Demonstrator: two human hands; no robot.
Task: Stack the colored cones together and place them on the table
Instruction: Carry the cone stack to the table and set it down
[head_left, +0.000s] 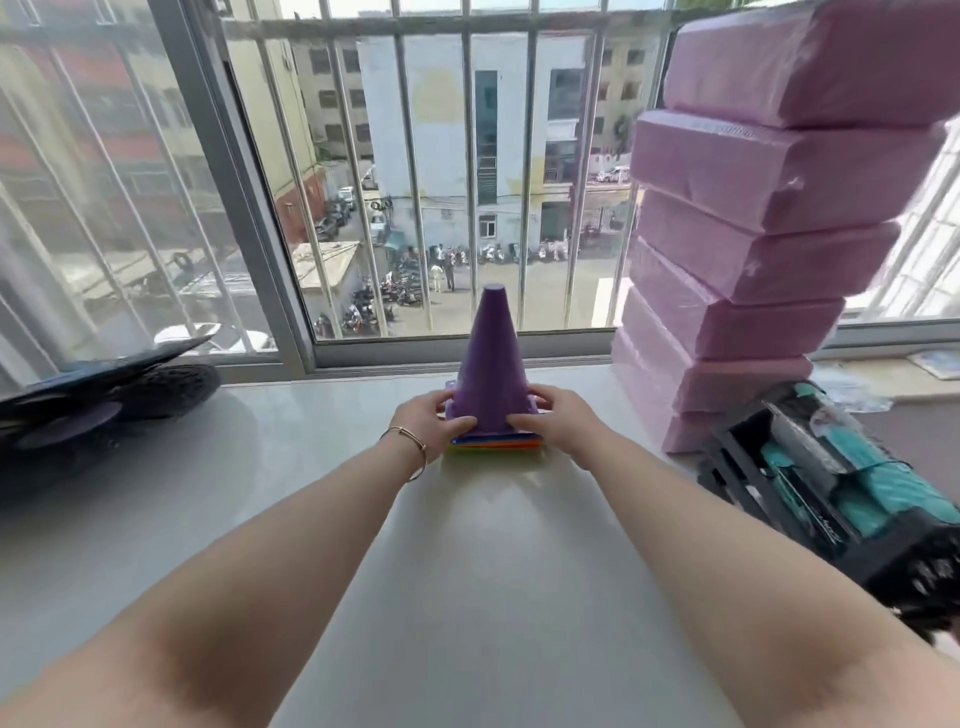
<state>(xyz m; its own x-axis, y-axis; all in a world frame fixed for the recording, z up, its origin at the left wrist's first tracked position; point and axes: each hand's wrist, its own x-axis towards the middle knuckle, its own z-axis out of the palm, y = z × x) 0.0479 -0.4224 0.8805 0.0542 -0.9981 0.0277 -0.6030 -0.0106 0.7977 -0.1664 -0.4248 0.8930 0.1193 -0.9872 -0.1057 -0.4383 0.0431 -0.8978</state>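
Note:
A stack of colored cones (491, 364) stands upright on the white table (311, 493), near its far edge by the window. The purple cone is on top; blue, orange and green base edges show beneath it. My left hand (431, 423) grips the left side of the stack's base. My right hand (558, 423) grips the right side of the base. Both sets of fingers wrap the base flanges, which rest on or just above the table surface.
A tall pile of pink wrapped blocks (753, 234) stands right of the cones. A black crate with teal packets (841, 488) sits at the right edge. A dark round object with a purple disc (104, 400) lies at the left. A barred window (441, 182) is behind.

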